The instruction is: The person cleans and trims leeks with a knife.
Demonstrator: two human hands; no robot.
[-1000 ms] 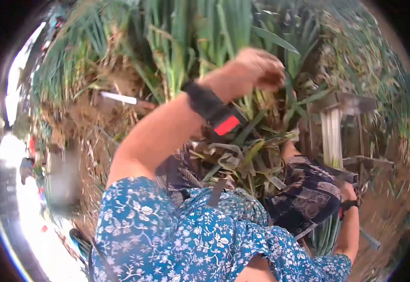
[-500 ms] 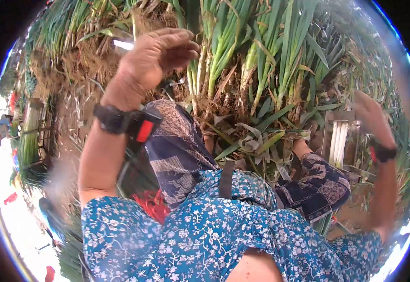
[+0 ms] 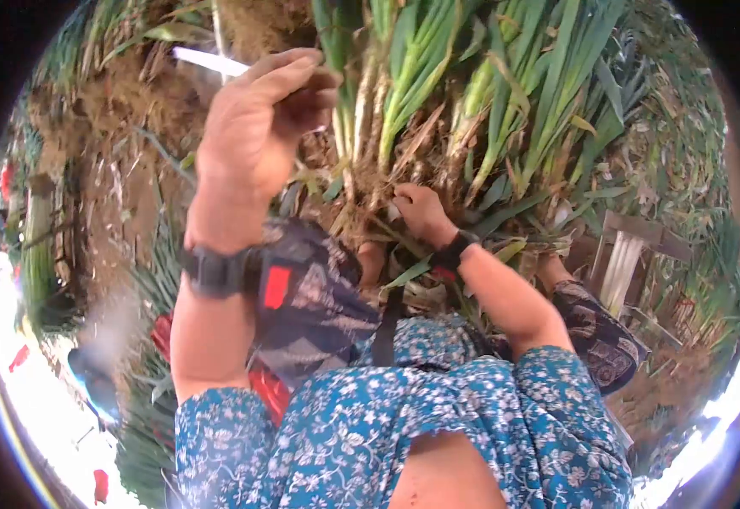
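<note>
Blue floral cloth covers the person's top [image 3: 361, 416], filling the bottom of the head view, with both bare forearms reaching up from it. Leek-like plants [image 3: 416, 93] stand bunched at upper centre, leaves upward and muddy roots [image 3: 368, 193] turned toward the person, probably so that the lower ends sit within easy reach. At mid-frame the right hand [image 3: 425, 214] is down among those roots, its fingers bent; from where I'm standing, I can't tell whether they pinch a stalk or merely brush the dirt.

Over at upper left, the left hand [image 3: 238, 131] hangs raised, fingers loosely curled and thumb apart from them, with nothing visible between. Just beside it, a white strip [image 3: 204, 59] runs partly behind the knuckles; I can't make out whether the two touch.

On the right, a wooden frame [image 3: 648, 236] holds pale stalks [image 3: 620, 270], its pieces seemingly set close to stop them spreading. Patterned trousers [image 3: 323, 301] show bent legs on either side of centre, likely leaving room for the arms to work between. Something red [image 3: 268, 392] lies below the left knee.
</note>
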